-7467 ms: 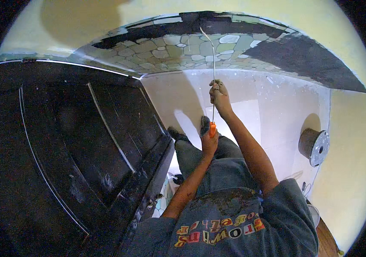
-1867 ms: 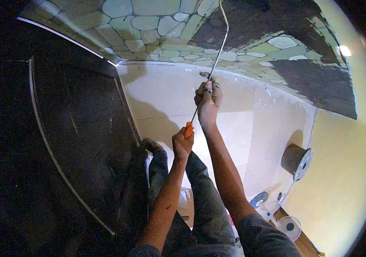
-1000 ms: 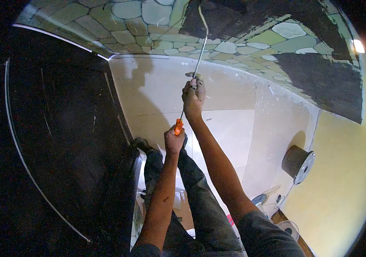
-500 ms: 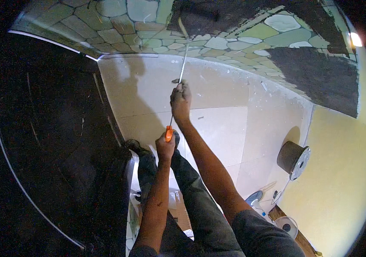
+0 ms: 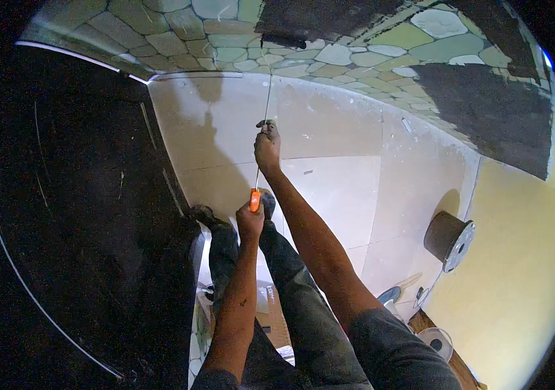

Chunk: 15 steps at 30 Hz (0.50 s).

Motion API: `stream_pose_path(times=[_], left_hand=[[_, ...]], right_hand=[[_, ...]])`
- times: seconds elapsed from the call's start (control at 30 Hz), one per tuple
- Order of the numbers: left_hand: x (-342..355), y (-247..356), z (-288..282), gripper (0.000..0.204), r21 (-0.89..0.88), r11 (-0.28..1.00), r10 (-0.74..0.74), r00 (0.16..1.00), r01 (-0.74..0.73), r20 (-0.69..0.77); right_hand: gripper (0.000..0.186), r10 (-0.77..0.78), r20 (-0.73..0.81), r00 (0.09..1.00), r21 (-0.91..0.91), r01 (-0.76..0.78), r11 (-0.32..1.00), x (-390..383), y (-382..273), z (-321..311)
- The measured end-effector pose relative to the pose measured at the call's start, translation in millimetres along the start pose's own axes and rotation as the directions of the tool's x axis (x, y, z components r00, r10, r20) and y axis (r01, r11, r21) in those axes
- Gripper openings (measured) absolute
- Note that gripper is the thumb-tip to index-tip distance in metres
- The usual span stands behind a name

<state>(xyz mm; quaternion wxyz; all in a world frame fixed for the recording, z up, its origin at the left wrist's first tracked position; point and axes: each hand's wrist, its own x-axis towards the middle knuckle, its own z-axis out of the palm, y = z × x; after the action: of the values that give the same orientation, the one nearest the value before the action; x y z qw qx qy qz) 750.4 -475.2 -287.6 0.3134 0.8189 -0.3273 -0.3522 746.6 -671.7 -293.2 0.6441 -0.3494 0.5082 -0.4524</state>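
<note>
Both my hands grip a long thin pole (image 5: 268,94) that rises away from me. My left hand (image 5: 250,222) is closed round its lower end, at the orange grip (image 5: 255,200). Farther up, my right hand (image 5: 267,148), with dark smears on the fingers, is wrapped round the shaft. At the far end what looks like a dark paint roller (image 5: 283,43) lies against the stone-patterned wall (image 5: 394,47), along the lower edge of a dark painted patch (image 5: 329,18). The roller barely stands out from the dark paint.
A black surface (image 5: 82,195) fills the left side. Pale floor panels (image 5: 329,188) spread ahead of my feet. A dark, bucket-like cylinder (image 5: 445,237) stands at right by a yellow wall (image 5: 518,260). Cardboard (image 5: 274,322) lies below my legs, a round pale item (image 5: 435,341) at lower right.
The roller end has come down the wall and slightly left, to the lower edge of the dark patch. The pole leans less to the right. Both hands keep their hold.
</note>
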Motion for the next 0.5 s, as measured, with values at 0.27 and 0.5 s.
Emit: stream_pose_path(times=[0.27,0.5], left_hand=[[-47.9,51.0,-49.1,0.023,-0.196,0.98,0.01,0.995,-0.029,-0.096],[-49.5,140.7,-113.2,0.022,-0.134,0.988,-0.075,0.997,0.074,-0.005]], right_hand=[[0.014,-0.101,0.014,0.995,-0.304,0.101,0.947,-83.7,-136.9,59.2],[0.013,-0.179,0.027,0.983,-0.362,0.176,0.915,-99.4,-257.5,111.1]])
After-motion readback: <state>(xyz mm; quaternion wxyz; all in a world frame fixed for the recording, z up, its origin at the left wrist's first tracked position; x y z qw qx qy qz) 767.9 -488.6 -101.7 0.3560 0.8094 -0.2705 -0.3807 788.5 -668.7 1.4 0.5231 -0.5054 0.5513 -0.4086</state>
